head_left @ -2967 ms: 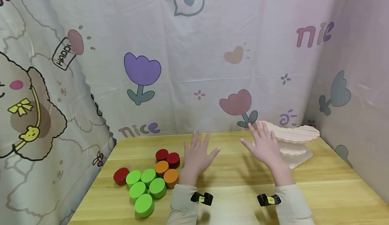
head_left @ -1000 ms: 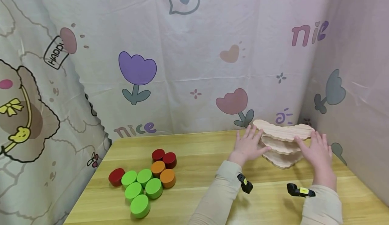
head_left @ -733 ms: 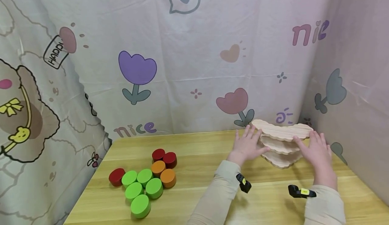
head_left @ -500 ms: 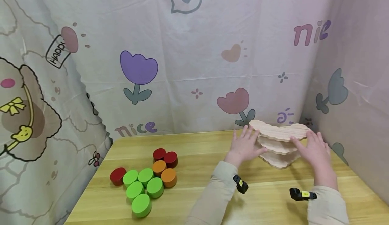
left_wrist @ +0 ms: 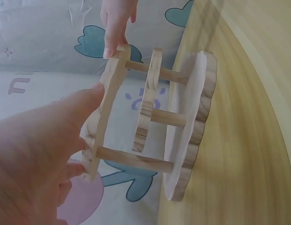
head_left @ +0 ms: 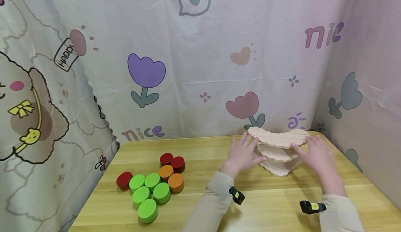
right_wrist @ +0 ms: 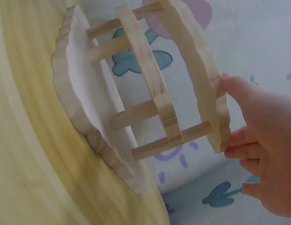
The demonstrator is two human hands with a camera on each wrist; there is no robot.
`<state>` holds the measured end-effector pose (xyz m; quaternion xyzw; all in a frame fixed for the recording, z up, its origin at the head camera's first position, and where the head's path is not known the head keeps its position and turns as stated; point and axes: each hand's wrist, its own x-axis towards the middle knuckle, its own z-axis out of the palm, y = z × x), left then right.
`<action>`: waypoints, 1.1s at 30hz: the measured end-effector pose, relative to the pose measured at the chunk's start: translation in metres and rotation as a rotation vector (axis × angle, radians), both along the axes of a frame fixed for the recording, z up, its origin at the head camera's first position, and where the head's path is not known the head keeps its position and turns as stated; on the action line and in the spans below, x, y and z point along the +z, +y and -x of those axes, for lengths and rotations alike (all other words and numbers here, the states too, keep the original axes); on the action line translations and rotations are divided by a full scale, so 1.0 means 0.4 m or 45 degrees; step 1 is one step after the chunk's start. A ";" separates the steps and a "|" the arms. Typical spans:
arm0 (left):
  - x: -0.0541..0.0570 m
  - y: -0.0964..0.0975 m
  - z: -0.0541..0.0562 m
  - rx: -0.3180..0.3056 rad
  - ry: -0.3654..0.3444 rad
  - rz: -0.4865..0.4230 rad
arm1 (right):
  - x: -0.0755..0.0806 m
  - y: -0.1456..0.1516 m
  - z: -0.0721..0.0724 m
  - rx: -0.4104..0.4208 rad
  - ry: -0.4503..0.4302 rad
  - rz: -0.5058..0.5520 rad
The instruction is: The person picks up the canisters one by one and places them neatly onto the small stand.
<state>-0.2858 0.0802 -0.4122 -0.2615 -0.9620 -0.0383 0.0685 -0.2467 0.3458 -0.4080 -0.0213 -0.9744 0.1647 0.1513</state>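
Note:
A pale wooden tiered stand [head_left: 277, 138] with scalloped shelves joined by round posts stands toward the right rear of the table. My left hand [head_left: 241, 155] grips the left end of its top shelf. In the left wrist view the thumb [left_wrist: 91, 101] lies along the shelf's front edge and the fingers come round its end. At the opposite end my right hand [head_left: 317, 155] holds the same shelf, thumb in front and fingertips at the tip, as the right wrist view shows the fingers [right_wrist: 243, 150]. The bottom tier [right_wrist: 98, 108] is close against the tabletop.
On the left of the wooden table [head_left: 213, 207] lie several green discs [head_left: 148, 210], two orange discs [head_left: 176, 182] and three red discs [head_left: 124, 180]. A printed cloth [head_left: 194, 68] hangs behind the table and along both sides.
Both hands have gone right to the stand and taken its top shelf by the ends. The stand has since shifted left and slightly nearer, hands along with it. The discs have stayed put.

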 end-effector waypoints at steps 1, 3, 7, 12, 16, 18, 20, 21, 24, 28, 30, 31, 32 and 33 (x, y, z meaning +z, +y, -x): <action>0.001 -0.007 -0.003 0.006 0.000 0.002 | -0.001 -0.006 0.001 0.008 0.010 -0.007; 0.004 -0.021 -0.010 0.016 -0.002 0.003 | -0.002 -0.017 0.001 0.026 0.032 -0.020; 0.005 -0.050 -0.020 0.026 -0.015 -0.004 | -0.003 -0.041 0.001 0.053 0.076 -0.033; 0.008 -0.092 -0.035 0.030 -0.012 -0.014 | -0.003 -0.070 0.004 0.101 0.132 -0.057; 0.006 -0.133 -0.043 0.028 -0.006 -0.030 | -0.004 -0.096 0.007 0.149 0.186 -0.068; 0.003 -0.155 -0.046 0.027 -0.002 -0.034 | -0.004 -0.110 0.008 0.170 0.209 -0.071; 0.000 -0.174 -0.048 0.022 0.012 -0.028 | -0.002 -0.123 0.007 0.184 0.226 -0.072; -0.001 -0.183 -0.048 0.017 0.020 -0.030 | -0.002 -0.130 0.007 0.189 0.231 -0.075; -0.006 -0.209 -0.051 0.013 0.038 -0.023 | -0.002 -0.150 0.005 0.204 0.254 -0.088; -0.008 -0.243 -0.061 0.023 0.030 -0.049 | -0.008 -0.174 0.006 0.231 0.303 -0.115; -0.008 -0.259 -0.068 0.029 0.028 -0.063 | -0.010 -0.186 0.006 0.247 0.328 -0.124; -0.008 -0.266 -0.071 0.029 0.032 -0.069 | -0.010 -0.192 0.007 0.254 0.339 -0.126; -0.008 -0.274 -0.074 0.028 0.034 -0.078 | -0.011 -0.198 0.007 0.263 0.358 -0.130; -0.008 -0.281 -0.077 0.029 0.033 -0.082 | -0.011 -0.203 0.007 0.275 0.382 -0.134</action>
